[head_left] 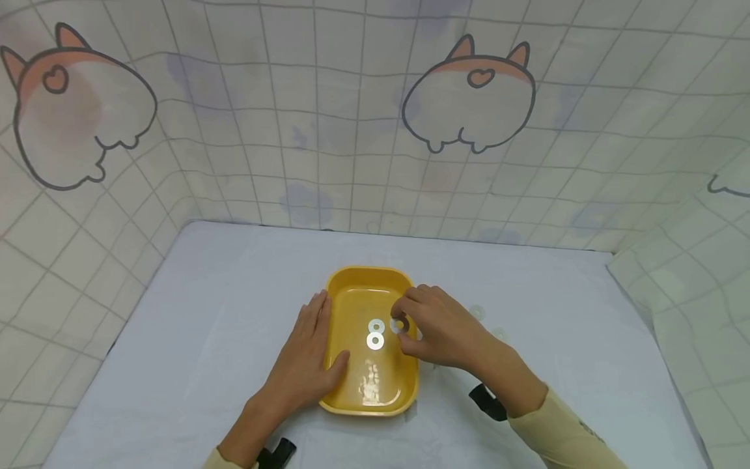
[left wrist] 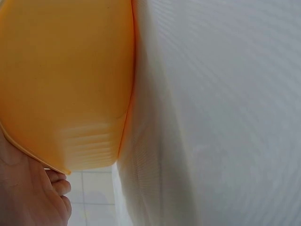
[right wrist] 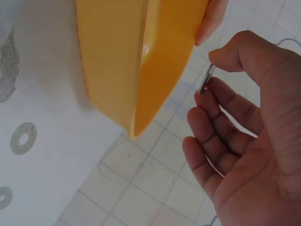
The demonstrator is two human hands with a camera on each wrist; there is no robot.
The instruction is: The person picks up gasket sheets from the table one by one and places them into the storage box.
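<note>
A yellow tray point(head_left: 370, 391) stands on the white-covered table, with two silver washers point(head_left: 375, 341) lying against each other on its floor. Over its right side, my right hand point(head_left: 441, 329) pinches another washer point(right wrist: 207, 79) between thumb and fingertips; the right wrist view shows it edge-on. My left hand point(head_left: 305, 355) rests along the tray's left side, fingers straight and thumb reaching over the rim. In the left wrist view, part of that hand point(left wrist: 30, 193) touches the rim beside the tray's outer wall point(left wrist: 70, 80).
Right of the tray, several washers lie on the white cloth, among them one farther back point(head_left: 477, 312) and one partly behind the right forearm point(head_left: 500, 335). A gridded cloth wall point(head_left: 351, 130) with cartoon figures surrounds the table. Black straps point(head_left: 487, 402) show by the wrists.
</note>
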